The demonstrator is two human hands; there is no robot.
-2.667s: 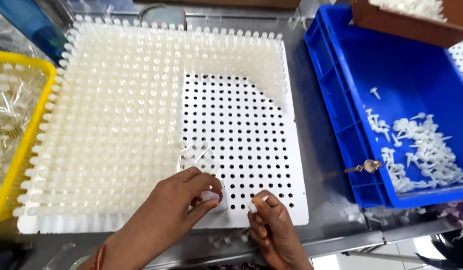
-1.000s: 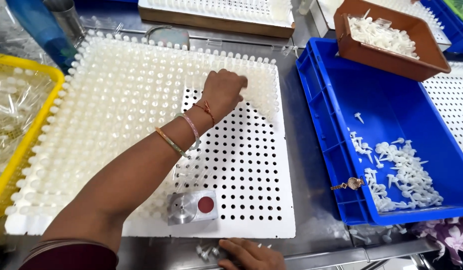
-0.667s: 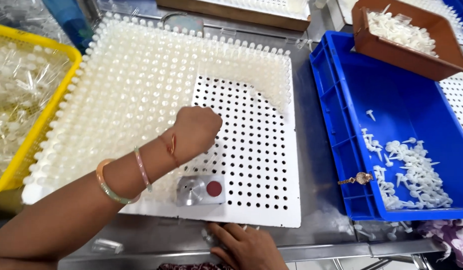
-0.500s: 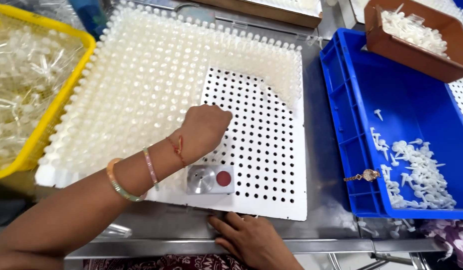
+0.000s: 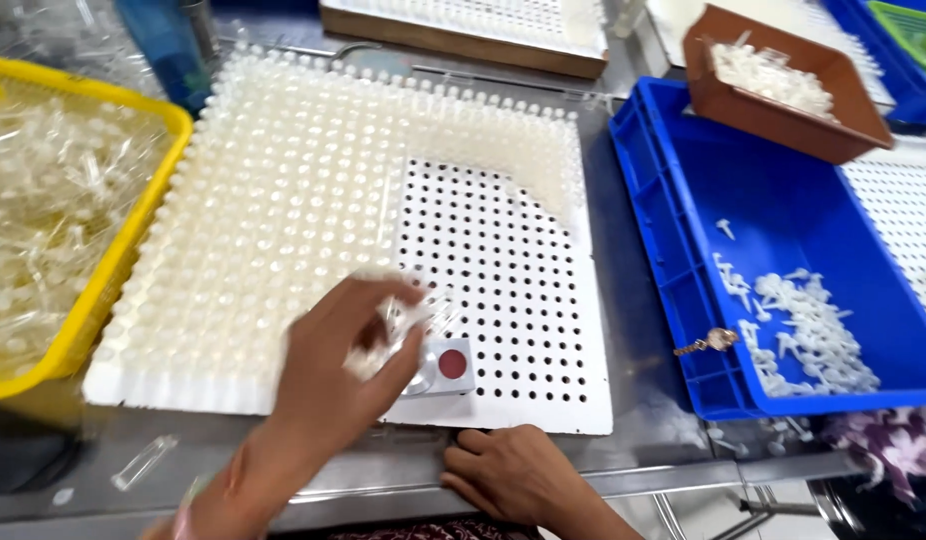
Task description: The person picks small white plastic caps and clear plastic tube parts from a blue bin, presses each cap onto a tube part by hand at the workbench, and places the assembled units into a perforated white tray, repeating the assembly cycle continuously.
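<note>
Clear plastic pieces (image 5: pixel 408 325): small bunch, blurred, clamped in the fingers of the left hand (image 5: pixel 338 370), just above the near edge of the white perforated board (image 5: pixel 503 270). Exact count and shape of the pieces not determinable.

Right hand (image 5: pixel 513 475): resting flat on the metal table (image 5: pixel 383 470) just in front of the board's near edge, fingers loosely curled together, holding nothing.

Small square block with a red round spot (image 5: pixel 445 366): lying on the board at its near edge, just beside the left hand's fingers, touching the board.

Single clear tube (image 5: pixel 143 462): lying loose on the table, in front of the board's near left corner.

Board itself: left part and far strip filled with rows of upright translucent white pieces (image 5: pixel 283 200); near right part bare, holes open.

Yellow bin (image 5: pixel 83 290): just left of the board, filled with clear plastic pieces.

Blue crate (image 5: pixel 783 210): just right of the board, with a loose heap of small white parts (image 5: pixel 803 330) inside; small metal item (image 5: pixel 713 342) hanging on its near left wall.

Brown tray (image 5: pixel 783 95): beyond the board to the right, resting over the crate's far edge, holding white parts.

Wood-framed board (image 5: pixel 473 30): directly beyond the perforated board.
</note>
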